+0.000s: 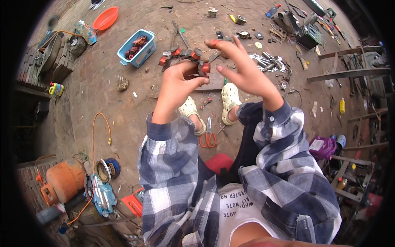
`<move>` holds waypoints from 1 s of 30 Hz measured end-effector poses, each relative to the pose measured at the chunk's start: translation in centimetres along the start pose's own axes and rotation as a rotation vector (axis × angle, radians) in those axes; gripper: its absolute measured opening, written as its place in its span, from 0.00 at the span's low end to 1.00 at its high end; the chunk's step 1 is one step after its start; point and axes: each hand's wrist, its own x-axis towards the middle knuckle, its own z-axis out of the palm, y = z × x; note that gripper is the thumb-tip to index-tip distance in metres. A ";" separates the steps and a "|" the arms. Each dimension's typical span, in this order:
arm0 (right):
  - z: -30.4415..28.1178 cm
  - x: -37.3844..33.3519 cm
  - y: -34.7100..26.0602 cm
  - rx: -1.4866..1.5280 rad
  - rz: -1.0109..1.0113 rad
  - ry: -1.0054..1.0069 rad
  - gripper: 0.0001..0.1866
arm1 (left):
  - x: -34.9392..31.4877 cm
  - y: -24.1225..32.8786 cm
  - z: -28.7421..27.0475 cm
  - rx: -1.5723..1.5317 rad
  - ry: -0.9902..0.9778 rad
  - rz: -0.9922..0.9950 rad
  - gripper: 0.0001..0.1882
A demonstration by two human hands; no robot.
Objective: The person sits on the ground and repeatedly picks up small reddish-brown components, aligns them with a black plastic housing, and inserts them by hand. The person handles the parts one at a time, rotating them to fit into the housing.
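My left hand (177, 87) grips a dark metal ring-shaped part with red-orange blocks around its rim (196, 54), possibly a motor stator. Its thumb is on the near side, and part of the piece is hidden by the hand. Just to the right of it, my right hand (249, 73) is raised with fingers apart and nothing in it; a fingertip looks stained reddish. Scissors with orange handles (208, 139) lie on the ground between my feet. A few small red and dark bits (205, 103) lie a little farther off. Beyond the left hand stands a light-blue basket (144, 54) holding reddish-brown parts.
An orange basin (105, 18) sits at the far left. Metal parts (269, 62) and tools are strewn over the brick ground at the far right. An orange gas cylinder (66, 180) and an orange hose (95, 123) are at the near left, a purple jug (323, 147) at the right.
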 end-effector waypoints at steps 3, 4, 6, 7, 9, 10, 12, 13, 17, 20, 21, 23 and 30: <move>1.3 0.1 -0.5 -0.334 -0.032 -0.005 0.18 | 0.0 -1.3 -0.6 0.296 0.192 0.168 0.16; 1.5 0.1 -0.7 -0.407 -0.020 -0.019 0.17 | 0.2 -1.4 -0.5 0.414 0.250 0.245 0.17; 2.4 0.6 -0.9 -0.465 -0.044 0.112 0.07 | -0.1 -1.3 0.2 0.686 0.341 0.231 0.16; 2.4 0.8 -1.2 -0.486 -0.029 0.118 0.06 | -0.3 -0.5 0.8 0.846 0.374 0.231 0.16; 2.5 0.8 -1.4 -0.448 -0.021 0.128 0.04 | -0.1 -0.6 1.4 0.962 0.461 0.222 0.13; 2.5 0.9 -1.5 -0.381 -0.038 0.133 0.04 | 0.1 -0.9 1.0 0.850 0.461 0.189 0.14; 2.3 0.7 -1.4 -0.291 -0.017 0.109 0.04 | 0.3 -1.3 0.2 0.624 0.458 0.127 0.16; 2.4 0.5 -1.2 -0.247 0.010 0.081 0.04 | -0.1 -0.4 -0.4 0.318 0.398 -0.029 0.18; 1.1 -0.1 2.5 -0.196 0.150 0.170 0.04 | 0.0 -0.2 -1.6 -0.358 0.085 -0.136 0.18; 0.8 0.6 2.9 -0.259 0.140 0.337 0.04 | 0.0 -0.7 -1.3 -0.169 -0.136 -0.171 0.19; 0.8 0.7 2.5 -0.275 0.116 0.380 0.03 | -0.1 -0.8 -1.1 -0.023 -0.155 -0.182 0.17; 0.9 1.0 1.3 -0.293 0.004 0.404 0.03 | 0.2 -2.0 -0.7 0.300 -0.075 -0.185 0.16; -0.4 -0.4 -0.6 0.073 0.112 0.232 0.05 | 0.6 -1.6 -3.2 -0.217 0.310 -0.171 0.16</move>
